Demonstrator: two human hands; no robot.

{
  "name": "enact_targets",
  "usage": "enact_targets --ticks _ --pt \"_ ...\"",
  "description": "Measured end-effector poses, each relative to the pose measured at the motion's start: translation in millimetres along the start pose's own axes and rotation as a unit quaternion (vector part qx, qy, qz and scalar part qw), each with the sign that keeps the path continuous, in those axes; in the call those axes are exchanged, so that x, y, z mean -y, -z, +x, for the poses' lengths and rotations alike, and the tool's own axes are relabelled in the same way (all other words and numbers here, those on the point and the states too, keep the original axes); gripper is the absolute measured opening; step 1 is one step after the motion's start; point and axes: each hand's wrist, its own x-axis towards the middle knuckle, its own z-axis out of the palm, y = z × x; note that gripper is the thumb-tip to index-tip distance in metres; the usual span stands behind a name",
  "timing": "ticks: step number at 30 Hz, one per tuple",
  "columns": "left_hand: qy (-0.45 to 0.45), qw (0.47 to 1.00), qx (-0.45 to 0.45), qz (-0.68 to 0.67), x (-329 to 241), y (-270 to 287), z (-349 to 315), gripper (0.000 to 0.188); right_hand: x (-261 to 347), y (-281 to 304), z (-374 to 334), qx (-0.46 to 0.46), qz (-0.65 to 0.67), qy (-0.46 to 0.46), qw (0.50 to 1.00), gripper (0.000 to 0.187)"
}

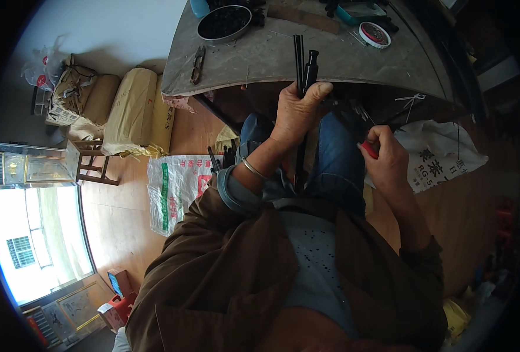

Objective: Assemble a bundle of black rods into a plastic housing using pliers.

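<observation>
My left hand (295, 114) is closed around a bundle of slim black rods (311, 69), held upright at the table's front edge with the thumb across it. One rod is thicker and has a knobbed top; a dark length of it runs down between my knees. On the right, my right hand (389, 161) grips a red-handled tool (368, 150) above my right knee. The tool's working end is dark and blurred, so its kind is unclear. A gap lies between the two hands.
The grey table (342, 58) carries a round pan (225, 41) of small black parts, snips (198, 64), a wooden strip (303, 19) and a round white-rimmed tin (375, 35). White sacks (442, 155) lie on the floor. Wrapped bundles (132, 111) and a wooden stool (98, 167) stand left.
</observation>
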Motion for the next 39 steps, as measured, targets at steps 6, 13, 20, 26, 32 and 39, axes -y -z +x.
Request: enact_targets --ticks 6,13,20,26,32,39 --pt "-0.011 1.000 0.022 0.015 1 4 2 0.031 0 23 12 0.318 0.548 -0.287 0.719 0.032" --pt "-0.044 0.996 0.049 0.062 -6 10 4 0.032 -16 32 32 0.469 0.356 -0.240 0.772 0.038" --pt "-0.053 0.995 0.048 0.069 -6 8 8 0.049 -15 30 20 0.288 0.398 -0.154 0.857 0.019" --pt "-0.063 0.989 0.071 0.115 -1 3 2 0.048 -26 38 15 0.473 0.495 -0.273 0.675 0.016" --pt "-0.058 0.994 0.086 0.041 3 21 -2 0.041 -24 21 16 0.120 0.240 0.066 0.961 0.030" --pt "-0.011 0.996 0.067 0.058 6 13 0 0.036 -16 23 -5 0.456 0.626 -0.257 0.577 0.030"
